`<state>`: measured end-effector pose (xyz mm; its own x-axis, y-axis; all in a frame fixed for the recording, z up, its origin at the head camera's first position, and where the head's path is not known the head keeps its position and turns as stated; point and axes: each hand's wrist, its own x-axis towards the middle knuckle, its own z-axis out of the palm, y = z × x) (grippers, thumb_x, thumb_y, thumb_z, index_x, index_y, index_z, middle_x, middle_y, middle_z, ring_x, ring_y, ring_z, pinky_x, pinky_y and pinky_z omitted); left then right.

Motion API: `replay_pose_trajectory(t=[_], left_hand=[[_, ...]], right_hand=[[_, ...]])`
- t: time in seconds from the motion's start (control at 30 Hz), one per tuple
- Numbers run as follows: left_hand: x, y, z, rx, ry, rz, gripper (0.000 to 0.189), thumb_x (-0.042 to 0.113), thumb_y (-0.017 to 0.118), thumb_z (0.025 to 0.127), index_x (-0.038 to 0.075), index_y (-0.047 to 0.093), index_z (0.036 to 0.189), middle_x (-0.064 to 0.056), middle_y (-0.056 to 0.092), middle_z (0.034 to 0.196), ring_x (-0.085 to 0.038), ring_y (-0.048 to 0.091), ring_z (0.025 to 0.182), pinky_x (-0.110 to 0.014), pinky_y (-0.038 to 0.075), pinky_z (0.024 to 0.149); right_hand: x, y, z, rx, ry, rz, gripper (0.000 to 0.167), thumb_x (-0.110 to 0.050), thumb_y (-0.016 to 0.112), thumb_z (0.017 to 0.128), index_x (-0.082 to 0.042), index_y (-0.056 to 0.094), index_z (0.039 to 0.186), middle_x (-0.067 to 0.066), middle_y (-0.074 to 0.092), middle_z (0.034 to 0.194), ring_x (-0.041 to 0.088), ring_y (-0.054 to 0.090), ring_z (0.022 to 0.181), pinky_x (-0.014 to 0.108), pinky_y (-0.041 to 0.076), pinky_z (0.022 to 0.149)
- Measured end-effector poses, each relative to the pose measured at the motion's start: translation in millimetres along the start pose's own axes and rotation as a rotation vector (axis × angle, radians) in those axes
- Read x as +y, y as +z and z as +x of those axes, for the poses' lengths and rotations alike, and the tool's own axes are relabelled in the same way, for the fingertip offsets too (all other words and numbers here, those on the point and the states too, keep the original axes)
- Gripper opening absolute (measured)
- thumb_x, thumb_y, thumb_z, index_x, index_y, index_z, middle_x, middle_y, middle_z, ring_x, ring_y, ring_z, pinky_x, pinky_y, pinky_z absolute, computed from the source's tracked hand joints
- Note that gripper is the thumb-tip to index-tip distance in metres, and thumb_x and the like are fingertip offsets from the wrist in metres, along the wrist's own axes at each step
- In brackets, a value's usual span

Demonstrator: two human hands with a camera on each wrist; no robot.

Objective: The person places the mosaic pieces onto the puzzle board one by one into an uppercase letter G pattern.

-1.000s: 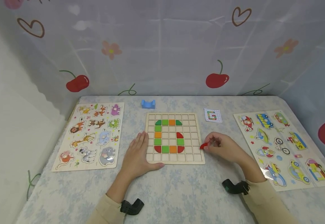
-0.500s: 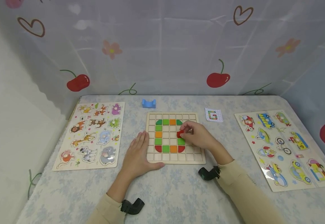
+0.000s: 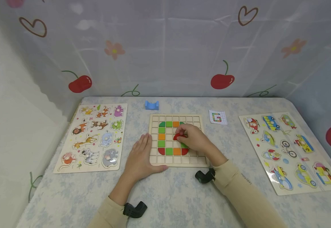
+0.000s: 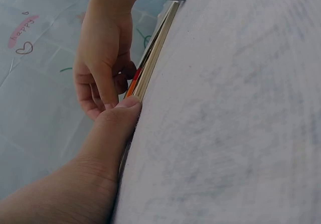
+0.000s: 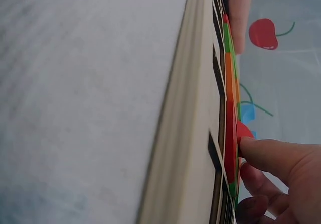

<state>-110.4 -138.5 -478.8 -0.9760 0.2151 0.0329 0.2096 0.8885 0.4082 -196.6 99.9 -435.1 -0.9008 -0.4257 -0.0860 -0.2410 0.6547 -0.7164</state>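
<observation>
In the head view, a wooden grid board (image 3: 194, 165) bears green, orange and red tiles set in a ring open on its right side. My right hand (image 3: 193, 137) pinches a red quarter-round tile (image 3: 175, 137) between thumb and fingertips over the ring's right part. The right wrist view shows that red tile (image 5: 244, 129) at the thumb's tip, by the board's surface. My left hand (image 3: 139, 160) rests against the board's left side with straight fingers, its thumb stretched along the front edge. The right hand covers part of the ring's right side.
A small pattern card (image 3: 218, 117) lies behind the board to the right. A blue holder (image 3: 152, 105) stands at the back. To the left lies an animal puzzle board (image 3: 77, 171); a vehicle puzzle board (image 3: 285, 191) lies to the right.
The right hand has carried the red tile from beside the board's right edge leftward over the ring, with a further slight shift left lately. The left hand stays in place.
</observation>
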Motion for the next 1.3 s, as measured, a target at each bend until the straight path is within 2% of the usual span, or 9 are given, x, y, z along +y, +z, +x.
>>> replay_pose_trajectory(t=[0.3,0.47,0.73,0.93,1.13,1.3], left_hand=[[1.2,-0.5,0.5,0.001,0.000,0.001,0.136,0.086,0.066,0.063,0.004,0.014,0.158,-0.011,0.012,0.167,-0.025,0.009,0.156,-0.046,0.015,0.127],[0.4,-0.3,1.1,0.005,0.002,0.004,0.136,0.086,0.066,0.063,0.003,0.015,0.158,-0.011,0.013,0.167,-0.026,0.010,0.156,-0.046,0.016,0.126],[-0.9,1.9,1.5,-0.016,-0.009,0.009,0.136,0.088,0.063,0.063,0.005,0.012,0.159,-0.010,0.010,0.168,-0.024,0.007,0.157,-0.045,0.014,0.127],[-1.8,3.1,1.1,-0.021,-0.022,0.008,0.136,0.086,0.064,0.063,0.006,0.012,0.159,-0.008,0.009,0.168,-0.023,0.006,0.157,-0.045,0.013,0.127],[-1.9,3.3,1.3,-0.017,-0.030,0.012,0.135,0.085,0.065,0.064,0.006,0.012,0.159,-0.008,0.010,0.168,-0.023,0.007,0.157,-0.046,0.014,0.127],[-2.9,4.9,1.3,-0.011,-0.032,0.015,0.134,0.085,0.065,0.065,0.005,0.013,0.159,-0.009,0.012,0.168,-0.025,0.008,0.156,-0.046,0.015,0.127]], right_hand=[[4,3,-1.8,0.031,-0.003,-0.050,0.012,-0.019,0.070,0.093,-0.017,0.071,0.105,-0.002,0.062,0.102,0.018,0.056,0.093,0.035,0.052,0.085],[4,3,-3.5,0.028,0.001,-0.092,0.019,-0.023,0.070,0.094,-0.017,0.074,0.111,-0.002,0.062,0.104,0.018,0.056,0.092,0.034,0.051,0.084],[2,4,-10.1,0.025,-0.011,-0.083,0.022,-0.021,0.067,0.095,-0.017,0.074,0.116,-0.001,0.062,0.106,0.017,0.055,0.088,0.032,0.048,0.077],[0,1,-25.3,0.080,-0.037,-0.084,0.026,-0.025,0.065,0.097,-0.016,0.069,0.120,-0.001,0.060,0.097,0.017,0.052,0.081,0.032,0.047,0.072],[4,-3,-48.6,0.148,-0.029,-0.058,0.028,-0.027,0.064,0.097,-0.016,0.068,0.122,-0.002,0.061,0.100,0.015,0.048,0.066,0.029,0.045,0.060],[7,-4,-62.6,0.189,-0.029,-0.072,0.028,-0.026,0.063,0.098,-0.014,0.068,0.123,0.000,0.063,0.102,0.014,0.047,0.066,0.027,0.044,0.059]])
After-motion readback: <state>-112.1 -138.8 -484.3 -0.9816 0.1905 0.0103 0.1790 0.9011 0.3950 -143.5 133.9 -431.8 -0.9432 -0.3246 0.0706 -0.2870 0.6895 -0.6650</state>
